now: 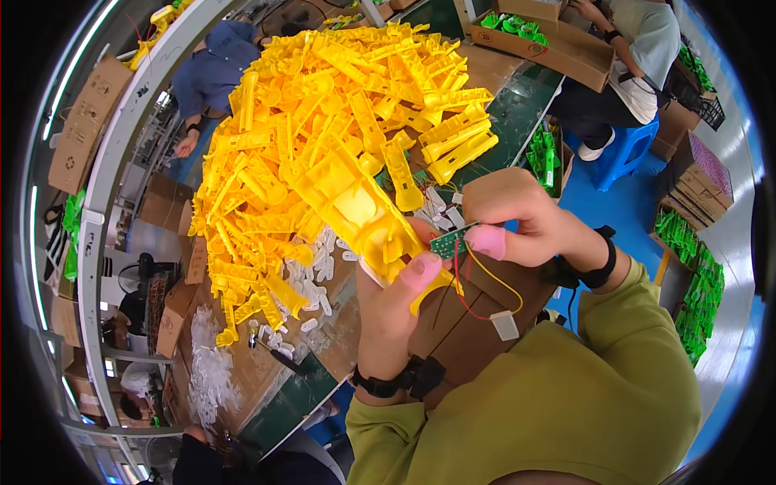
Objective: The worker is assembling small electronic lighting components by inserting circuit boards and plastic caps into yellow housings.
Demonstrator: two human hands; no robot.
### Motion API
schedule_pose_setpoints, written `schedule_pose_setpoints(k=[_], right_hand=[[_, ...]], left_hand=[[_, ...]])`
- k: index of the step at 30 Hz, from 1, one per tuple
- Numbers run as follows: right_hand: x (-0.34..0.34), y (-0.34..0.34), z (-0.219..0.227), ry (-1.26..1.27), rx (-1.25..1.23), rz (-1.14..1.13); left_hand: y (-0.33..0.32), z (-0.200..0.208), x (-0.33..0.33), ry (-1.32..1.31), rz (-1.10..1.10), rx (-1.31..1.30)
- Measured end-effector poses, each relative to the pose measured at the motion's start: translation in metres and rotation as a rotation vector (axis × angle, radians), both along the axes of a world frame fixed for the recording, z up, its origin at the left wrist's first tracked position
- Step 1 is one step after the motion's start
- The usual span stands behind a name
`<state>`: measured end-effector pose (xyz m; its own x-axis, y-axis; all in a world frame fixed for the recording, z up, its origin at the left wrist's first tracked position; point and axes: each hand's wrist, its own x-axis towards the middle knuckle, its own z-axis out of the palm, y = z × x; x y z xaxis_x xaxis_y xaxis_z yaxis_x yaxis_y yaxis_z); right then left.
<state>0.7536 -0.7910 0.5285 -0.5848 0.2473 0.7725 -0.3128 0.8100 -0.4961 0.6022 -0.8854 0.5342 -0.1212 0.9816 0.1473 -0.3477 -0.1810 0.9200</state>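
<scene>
My left hand (386, 311), a pink cover on its thumb, is closed around the lower end of a yellow plastic housing (349, 200). The housing's hollow inside faces up, and it tilts away to the upper left. With a pink-covered thumb and bent fingers, my right hand (521, 217) pinches a small green circuit board (447, 243) at the housing's near end. Red, yellow and black wires hang from the board; a white block (504, 326) dangles at their end. Whether the board touches the housing, I cannot tell.
A tall heap of yellow housings (299, 105) covers the table ahead. White oval pieces (319, 279) and a black-handled tool (279, 354) lie beside it. A cardboard box (586, 52) with green parts stands far right. Other people sit around, one on a blue stool (626, 153).
</scene>
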Motion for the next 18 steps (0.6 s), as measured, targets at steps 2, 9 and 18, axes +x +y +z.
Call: schedule_pose_setpoints(k=[2, 9, 18], right_hand=[[-0.011, -0.006, -0.003, 0.101, -0.026, -0.001], [-0.010, -0.021, 0.006, -0.065, -0.266, 0.051], [-0.021, -0.033, 0.007, -0.010, -0.410, -0.065]], left_hand=[[-0.002, -0.001, -0.006, -0.037, -0.044, 0.016], [-0.006, -0.003, -0.012, 0.029, -0.062, 0.110], [-0.008, -0.005, -0.019, 0.467, 0.264, 0.448]])
